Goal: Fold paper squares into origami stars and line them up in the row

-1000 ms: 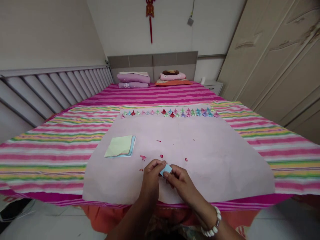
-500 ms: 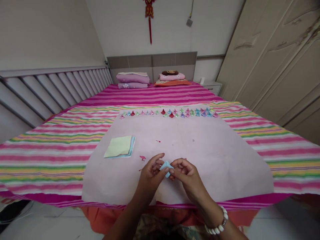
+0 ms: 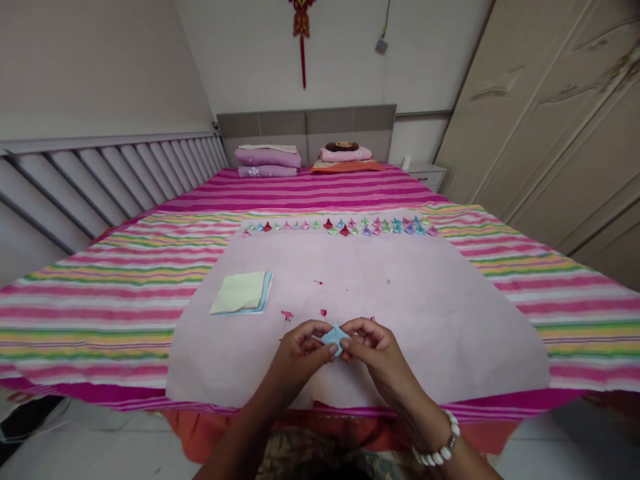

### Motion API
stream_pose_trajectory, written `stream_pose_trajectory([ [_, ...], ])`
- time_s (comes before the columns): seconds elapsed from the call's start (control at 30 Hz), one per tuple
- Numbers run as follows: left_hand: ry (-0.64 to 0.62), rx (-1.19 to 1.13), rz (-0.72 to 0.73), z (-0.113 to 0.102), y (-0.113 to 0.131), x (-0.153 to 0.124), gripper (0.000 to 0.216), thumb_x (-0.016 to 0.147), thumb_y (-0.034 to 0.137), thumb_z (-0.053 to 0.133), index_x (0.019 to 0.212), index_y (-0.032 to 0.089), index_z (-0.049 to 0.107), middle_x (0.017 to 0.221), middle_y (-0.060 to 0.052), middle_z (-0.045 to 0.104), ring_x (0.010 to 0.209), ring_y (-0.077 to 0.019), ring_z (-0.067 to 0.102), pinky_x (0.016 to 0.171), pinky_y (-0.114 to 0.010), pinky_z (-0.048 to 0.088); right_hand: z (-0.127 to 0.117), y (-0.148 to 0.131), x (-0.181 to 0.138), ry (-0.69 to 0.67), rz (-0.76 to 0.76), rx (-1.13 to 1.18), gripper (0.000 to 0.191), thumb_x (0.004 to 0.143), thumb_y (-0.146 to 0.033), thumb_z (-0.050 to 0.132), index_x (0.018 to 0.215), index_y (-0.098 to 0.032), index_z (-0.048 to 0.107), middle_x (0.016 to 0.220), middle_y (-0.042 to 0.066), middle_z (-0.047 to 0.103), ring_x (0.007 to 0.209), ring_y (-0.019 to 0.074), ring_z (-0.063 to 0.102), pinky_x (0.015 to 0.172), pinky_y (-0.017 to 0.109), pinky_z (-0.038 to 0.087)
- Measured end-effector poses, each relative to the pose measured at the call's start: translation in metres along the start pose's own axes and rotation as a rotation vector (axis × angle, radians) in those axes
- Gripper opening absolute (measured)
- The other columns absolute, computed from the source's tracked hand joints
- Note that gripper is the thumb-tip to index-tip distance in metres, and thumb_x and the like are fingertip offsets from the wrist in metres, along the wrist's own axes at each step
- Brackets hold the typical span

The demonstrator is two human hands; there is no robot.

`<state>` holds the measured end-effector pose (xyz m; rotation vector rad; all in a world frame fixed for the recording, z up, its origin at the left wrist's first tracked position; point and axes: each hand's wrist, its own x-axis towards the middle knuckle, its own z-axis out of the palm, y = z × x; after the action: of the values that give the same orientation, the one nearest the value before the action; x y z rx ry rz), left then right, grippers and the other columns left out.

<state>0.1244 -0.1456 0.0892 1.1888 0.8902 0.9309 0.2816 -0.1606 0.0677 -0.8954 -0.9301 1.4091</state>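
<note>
A small folded piece of light blue origami paper [image 3: 335, 337] is held up between both hands, just above the pale sheet. My left hand [image 3: 303, 350] pinches its left side with thumb and fingers. On the other side my right hand [image 3: 373, 348] grips the paper's right edge, with a white bead bracelet on that wrist. Past the fingertips lie small red scraps [image 3: 287, 315] on the sheet. To the left rests a stack of square paper [image 3: 239, 292], pale yellow-green on top with blue beneath.
A pale sheet [image 3: 440, 340] covers the near part of the striped bed [image 3: 110, 280]. Along its far edge stand several small folded paper pieces [image 3: 345, 230] in many colours. Folded bedding [image 3: 269, 159] lies by the headboard, and a wardrobe [image 3: 565, 120] stands at right.
My left fingers have come down and closed onto the blue paper, which now shows a wider face. A red scrap behind the left hand has come into view.
</note>
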Motion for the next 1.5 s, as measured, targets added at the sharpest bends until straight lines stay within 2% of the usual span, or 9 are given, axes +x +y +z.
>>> stream_pose_trajectory([
  [0.2,0.074,-0.049,-0.027,0.006,0.003,0.0,0.014,0.064,0.024,0.074,0.071,0.016,0.064,0.052,0.004,0.062,0.051,-0.0098,0.059,0.055,-0.021,0.047,0.0,0.0,0.0,-0.06,0.02,-0.003,0.018,0.066,-0.026,0.08,0.078,-0.017,0.07,0.053,-0.001,0.068,0.049,0.011,0.06,0.051,0.021,0.046],
  [0.4,0.11,-0.074,0.0,0.008,0.002,-0.001,0.012,0.064,0.023,0.074,0.071,0.017,0.066,0.055,0.004,0.061,0.053,-0.0091,0.055,0.055,-0.021,0.044,0.002,-0.001,0.001,-0.053,0.02,0.05,0.008,0.067,-0.02,0.074,0.073,-0.017,0.071,0.054,0.0,0.068,0.05,0.0117,0.061,0.053,0.022,0.046],
  [0.77,0.001,0.061,0.196,0.0,-0.004,0.001,0.011,0.077,0.023,0.062,0.078,0.019,0.072,0.079,-0.002,0.064,0.075,-0.0141,0.057,0.07,-0.025,0.044,0.005,-0.004,0.0,0.035,0.007,0.072,0.007,0.064,-0.012,0.066,0.066,-0.017,0.07,0.05,-0.001,0.067,0.047,0.011,0.058,0.052,0.023,0.045],
  [0.93,0.062,-0.022,0.08,0.007,-0.003,0.002,0.012,0.072,0.027,0.071,0.07,0.017,0.067,0.063,0.001,0.065,0.064,-0.0136,0.06,0.065,-0.025,0.045,0.006,0.0,0.0,0.04,-0.035,0.047,0.008,0.065,-0.012,0.066,0.068,-0.018,0.07,0.049,-0.002,0.066,0.047,0.0109,0.058,0.053,0.023,0.045],
  [1.07,0.058,-0.111,0.012,0.009,-0.006,0.002,0.016,0.066,0.025,0.076,0.075,0.016,0.065,0.059,0.001,0.068,0.06,-0.014,0.064,0.064,-0.026,0.049,0.004,0.003,0.0,0.016,-0.065,0.032,0.01,0.066,-0.011,0.066,0.071,-0.018,0.071,0.052,-0.002,0.066,0.049,0.0109,0.059,0.054,0.023,0.046],
  [1.23,0.06,-0.186,0.067,0.01,-0.009,0.003,0.024,0.065,0.023,0.076,0.084,0.017,0.062,0.064,-0.001,0.07,0.062,-0.0149,0.066,0.067,-0.028,0.052,0.001,0.001,-0.001,-0.029,-0.086,-0.001,0.012,0.071,-0.013,0.065,0.081,-0.018,0.071,0.057,-0.002,0.067,0.056,0.0117,0.061,0.059,0.023,0.047],
  [1.37,0.104,-0.155,0.085,0.011,-0.007,0.004,0.039,0.065,0.021,0.076,0.101,0.016,0.061,0.075,-0.001,0.071,0.066,-0.0148,0.067,0.07,-0.029,0.053,0.003,-0.002,-0.001,-0.036,-0.086,0.076,0.032,0.071,-0.02,0.072,0.102,-0.022,0.066,0.069,-0.003,0.066,0.058,0.0126,0.063,0.06,0.026,0.049],
  [1.43,0.137,-0.14,0.078,0.01,-0.006,0.004,0.047,0.064,0.021,0.076,0.107,0.016,0.06,0.08,-0.002,0.071,0.069,-0.0155,0.067,0.069,-0.03,0.053,0.004,-0.002,0.0,-0.029,-0.05,0.09,0.036,0.067,-0.023,0.078,0.1,-0.021,0.066,0.071,-0.002,0.067,0.057,0.0121,0.063,0.058,0.025,0.049],
  [1.5,0.171,-0.132,0.068,0.01,-0.005,0.004,0.05,0.062,0.022,0.077,0.109,0.016,0.059,0.079,-0.002,0.071,0.069,-0.0162,0.067,0.068,-0.029,0.053,0.005,-0.002,0.001,-0.025,-0.002,0.062,0.03,0.063,-0.025,0.082,0.088,-0.018,0.068,0.064,-0.001,0.068,0.054,0.0115,0.061,0.057,0.025,0.049],
])
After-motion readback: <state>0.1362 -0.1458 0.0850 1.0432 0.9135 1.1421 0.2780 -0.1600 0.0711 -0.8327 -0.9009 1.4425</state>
